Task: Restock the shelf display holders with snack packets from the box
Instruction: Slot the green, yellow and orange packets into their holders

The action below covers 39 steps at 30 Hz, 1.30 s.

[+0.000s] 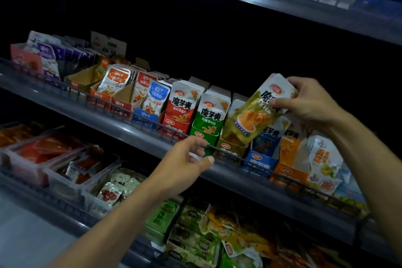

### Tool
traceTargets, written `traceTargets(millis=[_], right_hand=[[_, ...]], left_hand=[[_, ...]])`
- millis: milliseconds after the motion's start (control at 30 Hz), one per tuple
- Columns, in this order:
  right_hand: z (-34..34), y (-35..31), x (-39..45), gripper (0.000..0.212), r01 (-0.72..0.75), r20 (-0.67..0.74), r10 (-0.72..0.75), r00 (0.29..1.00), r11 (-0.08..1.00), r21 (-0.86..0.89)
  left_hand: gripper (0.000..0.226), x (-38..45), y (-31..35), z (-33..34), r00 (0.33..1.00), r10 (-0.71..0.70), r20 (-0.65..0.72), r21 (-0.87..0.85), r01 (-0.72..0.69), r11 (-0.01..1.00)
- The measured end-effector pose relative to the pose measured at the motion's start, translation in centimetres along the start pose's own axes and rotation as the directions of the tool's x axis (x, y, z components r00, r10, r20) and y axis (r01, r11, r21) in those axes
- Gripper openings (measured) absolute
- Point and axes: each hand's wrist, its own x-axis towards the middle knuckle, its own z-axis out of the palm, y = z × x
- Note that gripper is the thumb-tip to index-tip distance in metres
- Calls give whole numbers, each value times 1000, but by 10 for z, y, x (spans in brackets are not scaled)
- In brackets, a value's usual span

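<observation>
A gold-and-white packet (258, 111) with an orange food picture, beside red-and-white (181, 106) and green-and-white packets (210, 117).

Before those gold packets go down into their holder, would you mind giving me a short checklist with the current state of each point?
1. Right hand grips the stack of gold packets firmly at its top end: ok.
2. Stack lined up over the gold holder: ok, the bottom end hangs just above it, though tilted.
3. Room in the gold holder: cannot tell, the stack hides its inside.
4. Left hand out of the stack's way: ok, it rests at the wire rail in front of the green holder.
5. Neighbouring green and blue holders stand upright: ok.
6. Box with more stock: cannot tell, not in view.
</observation>
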Motion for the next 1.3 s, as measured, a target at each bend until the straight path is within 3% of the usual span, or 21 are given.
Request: traceTargets(millis=[200, 367, 533, 733, 1067, 1300], right_hand=[[20, 15, 20, 31, 24, -12, -27, 1000, 976, -216], [50, 17, 29, 26, 54, 105, -13, 994, 916, -397], [72, 23, 30, 71, 53, 127, 18, 992, 843, -535], [72, 24, 30, 71, 84, 66, -54, 996, 770, -632], [58, 9, 29, 44, 116, -6, -150, 989, 788, -605], [70, -46, 17, 39, 343, 74, -342, 937, 857, -385]], left_hand=[[8, 1, -3, -1, 999, 49, 14, 170, -50, 984], [6, 2, -4, -4, 998, 65, 14, 296, -67, 953], [6, 0, -9, -11, 997, 81, -2, 364, -74, 928], [9, -3, -12, -16, 994, 111, -16, 488, -90, 868], [12, -9, -1, -29, 986, 160, -54, 567, -101, 817], [13, -23, 8, -46, 987, 161, -6, 700, -111, 705]])
